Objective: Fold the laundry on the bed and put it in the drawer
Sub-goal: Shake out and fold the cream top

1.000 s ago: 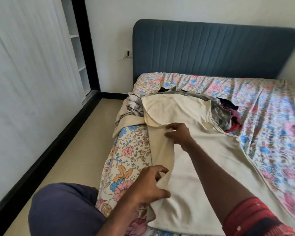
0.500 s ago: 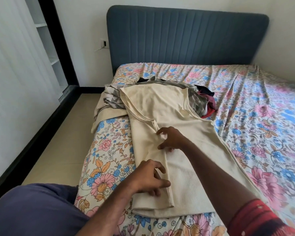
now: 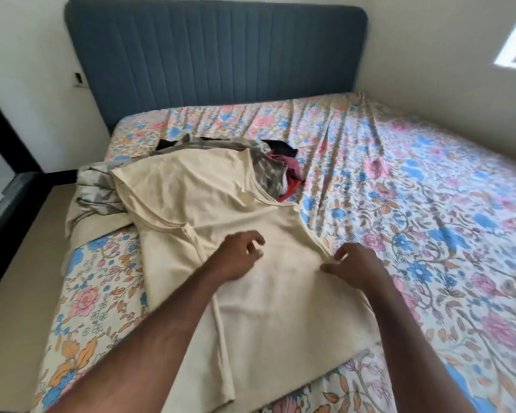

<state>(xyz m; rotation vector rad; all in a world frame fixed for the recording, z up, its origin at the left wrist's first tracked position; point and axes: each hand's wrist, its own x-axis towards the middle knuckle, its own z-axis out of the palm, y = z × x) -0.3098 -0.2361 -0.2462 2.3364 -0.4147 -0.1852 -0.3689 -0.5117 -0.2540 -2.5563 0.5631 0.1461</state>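
Observation:
A cream sleeveless garment (image 3: 221, 210) lies spread on the flower-print bed (image 3: 414, 204), its left side folded in over the middle. My left hand (image 3: 239, 256) hovers over the garment's centre with loosely curled fingers and holds nothing. At the garment's right edge, just below the armhole, my right hand (image 3: 353, 265) pinches the fabric between thumb and fingers. The garment's upper part lies over a pile of other laundry (image 3: 273, 162): grey, black and red pieces.
A blue padded headboard (image 3: 215, 55) stands against the far wall. The beige floor (image 3: 21, 278) runs along the bed's left side, bordered by a black frame (image 3: 9, 204). A grey and beige cloth (image 3: 94, 195) hangs off the bed's left edge.
My left hand has let go of the folded left side and moved to the garment's centre. The right hand has shifted from the middle to the right edge. The view has turned right.

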